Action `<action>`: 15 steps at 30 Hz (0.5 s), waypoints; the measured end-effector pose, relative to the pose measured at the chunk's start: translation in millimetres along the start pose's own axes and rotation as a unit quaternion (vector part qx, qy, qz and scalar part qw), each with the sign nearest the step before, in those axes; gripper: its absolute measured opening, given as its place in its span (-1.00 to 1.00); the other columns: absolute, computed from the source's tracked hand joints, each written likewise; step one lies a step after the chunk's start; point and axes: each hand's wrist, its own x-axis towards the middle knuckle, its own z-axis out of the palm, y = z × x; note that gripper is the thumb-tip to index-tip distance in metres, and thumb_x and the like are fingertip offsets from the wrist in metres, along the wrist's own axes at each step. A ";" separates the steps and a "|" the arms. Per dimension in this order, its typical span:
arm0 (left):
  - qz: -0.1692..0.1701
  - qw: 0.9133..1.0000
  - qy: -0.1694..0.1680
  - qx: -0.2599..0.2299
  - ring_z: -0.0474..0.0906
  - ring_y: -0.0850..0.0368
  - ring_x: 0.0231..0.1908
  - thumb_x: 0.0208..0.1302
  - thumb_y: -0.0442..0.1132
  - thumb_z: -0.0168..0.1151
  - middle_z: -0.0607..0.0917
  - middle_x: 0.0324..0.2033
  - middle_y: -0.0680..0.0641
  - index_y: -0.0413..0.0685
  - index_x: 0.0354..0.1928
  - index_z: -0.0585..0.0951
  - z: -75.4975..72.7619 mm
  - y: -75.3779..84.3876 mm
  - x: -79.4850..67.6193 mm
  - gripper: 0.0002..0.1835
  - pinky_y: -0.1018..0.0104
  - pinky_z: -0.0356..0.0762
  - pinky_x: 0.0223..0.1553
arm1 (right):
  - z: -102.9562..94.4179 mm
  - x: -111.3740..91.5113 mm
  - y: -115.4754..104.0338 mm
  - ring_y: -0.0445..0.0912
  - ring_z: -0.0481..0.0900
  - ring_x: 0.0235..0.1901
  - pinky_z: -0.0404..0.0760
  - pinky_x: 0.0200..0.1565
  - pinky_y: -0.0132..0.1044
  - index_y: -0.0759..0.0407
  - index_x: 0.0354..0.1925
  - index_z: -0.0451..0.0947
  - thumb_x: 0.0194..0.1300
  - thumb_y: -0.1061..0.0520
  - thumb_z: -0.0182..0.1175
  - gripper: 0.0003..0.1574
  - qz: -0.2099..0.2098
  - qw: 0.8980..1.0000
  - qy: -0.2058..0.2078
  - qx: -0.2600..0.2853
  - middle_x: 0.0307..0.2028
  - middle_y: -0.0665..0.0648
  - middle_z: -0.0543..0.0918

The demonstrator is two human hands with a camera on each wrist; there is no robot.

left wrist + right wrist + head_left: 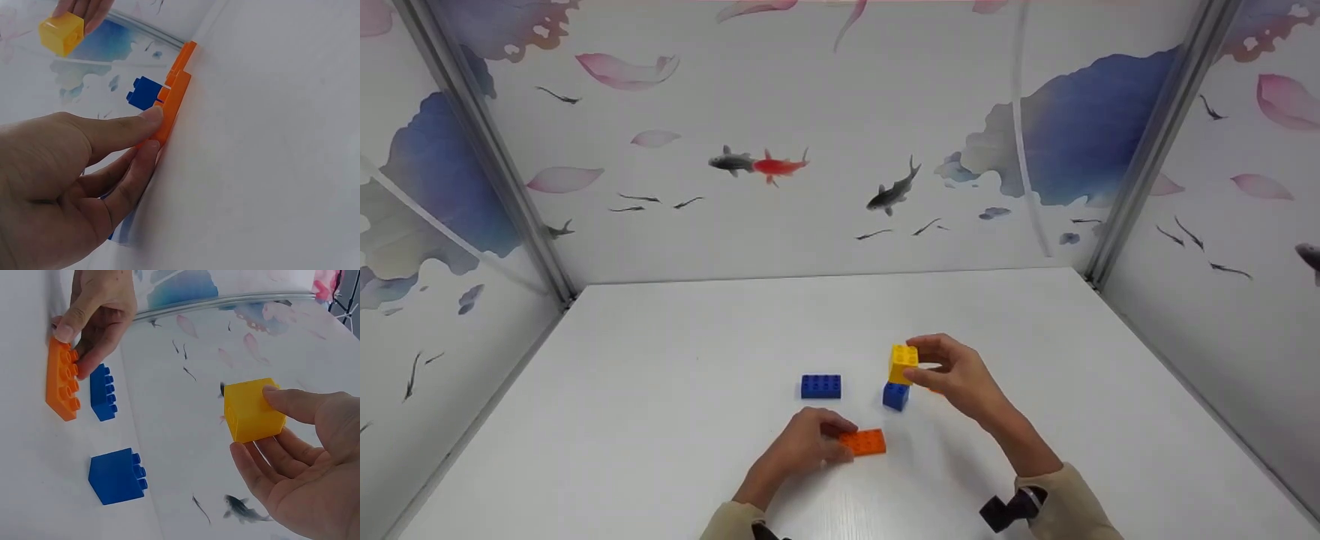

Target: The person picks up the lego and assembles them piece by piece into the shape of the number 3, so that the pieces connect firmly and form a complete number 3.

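My right hand (pixel 964 379) pinches a yellow toy brick (pixel 903 364) between thumb and fingertips, up off the table. Below it in the head view, a small blue brick (pixel 895 397) stands on the table; the right wrist view shows a gap between this blue brick (pixel 117 477) and the yellow brick (pixel 253 409). With thumb and fingers, my left hand (pixel 804 441) grips the left end of a flat orange brick (pixel 870 442) on the table. A second orange piece (pixel 184 57) lies beyond it in the left wrist view, mostly covered by my right hand in the head view.
A longer blue brick (pixel 820 386) lies on the white table (pixel 660 360), beyond my left hand. Printed panels with fish and petals form the back wall (pixel 825 97) and both sides, joined by metal corner posts (pixel 1155 150).
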 end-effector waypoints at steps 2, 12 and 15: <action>0.003 1.000 -0.001 0.000 0.59 0.12 -0.15 0.13 -0.40 0.45 0.74 -0.14 0.03 0.03 -0.07 0.76 -0.1 0.0 -0.1 -0.69 0.08 0.63 0.13 | 5.7 -2.1 2.0 0.08 0.62 0.13 0.67 0.13 -0.19 0.17 0.18 0.51 0.28 0.08 0.37 -0.46 -0.004 1.000 -0.010 -0.003 0.15 0.21 0.64; 0.018 1.000 -0.004 -0.007 0.62 0.11 -0.12 0.17 -0.40 0.42 0.75 -0.14 0.03 0.03 -0.06 0.76 -1.3 -1.7 0.2 -0.70 0.07 0.64 0.14 | 28.4 -7.2 16.1 0.04 0.64 0.06 0.70 0.07 -0.28 0.19 0.13 0.55 0.25 0.04 0.40 -0.47 -0.004 0.997 -0.071 0.009 0.09 0.21 0.65; 0.018 1.000 -0.003 -0.009 0.63 0.12 -0.12 0.17 -0.41 0.41 0.76 -0.15 0.03 0.04 -0.06 0.76 -0.6 -1.8 -0.4 -0.70 0.07 0.65 0.13 | 32.7 -7.2 20.5 0.02 0.64 0.05 0.69 0.11 -0.23 0.17 0.12 0.55 0.25 0.03 0.40 -0.48 0.001 0.997 -0.078 0.001 0.09 0.19 0.66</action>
